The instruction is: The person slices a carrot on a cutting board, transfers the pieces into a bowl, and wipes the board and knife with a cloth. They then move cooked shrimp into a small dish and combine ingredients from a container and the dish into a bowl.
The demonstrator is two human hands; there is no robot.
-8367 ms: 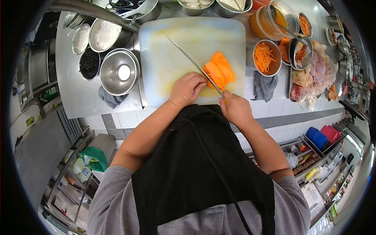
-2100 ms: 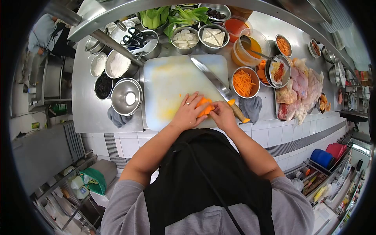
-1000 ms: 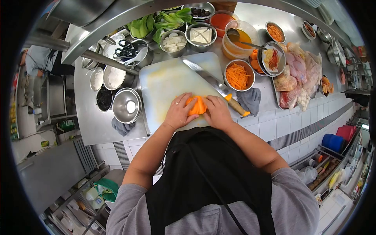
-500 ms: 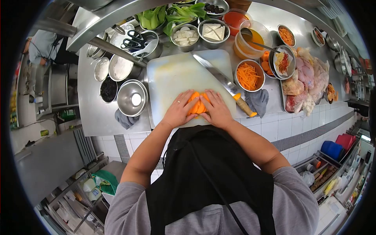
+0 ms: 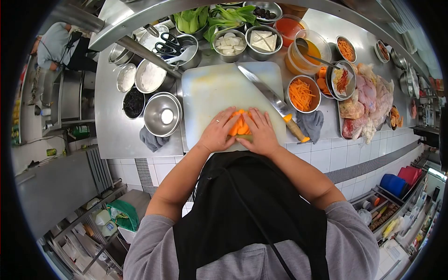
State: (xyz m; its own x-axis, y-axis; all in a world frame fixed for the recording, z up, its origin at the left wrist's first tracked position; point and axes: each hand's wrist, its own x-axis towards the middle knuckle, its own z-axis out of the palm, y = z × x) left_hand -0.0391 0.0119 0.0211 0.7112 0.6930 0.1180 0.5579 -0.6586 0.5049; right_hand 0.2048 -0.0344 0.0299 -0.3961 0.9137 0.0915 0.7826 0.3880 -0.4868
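Observation:
Orange carrot slices [image 5: 241, 126] are bunched near the front edge of the white cutting board [image 5: 210, 88]. My left hand [image 5: 218, 131] presses on the pile from the left, and my right hand [image 5: 261, 134] presses from the right, fingers angled inward over the slices. Below the pile, between my thumbs, shows a dull brownish strip [image 5: 245, 138] whose kind I cannot make out. A large knife [image 5: 267, 95] lies slanted on the board's right side, its brown and orange handle pointing toward me, apart from my right hand.
Right of the board stand a bowl of shredded carrot [image 5: 302, 94], a grey cloth [image 5: 310, 125] and a tray of raw poultry [image 5: 366, 100]. Nested steel bowls [image 5: 162, 114] sit to the left. Behind are bowls of tofu [image 5: 262, 41] and leafy greens [image 5: 191, 19]. Another person [image 5: 58, 46] is at far left.
The whole view has shifted slightly, so the counter appears further right. My hands stay on the carrot slices; the brownish strip shows more between my thumbs. The knife has not moved on the board.

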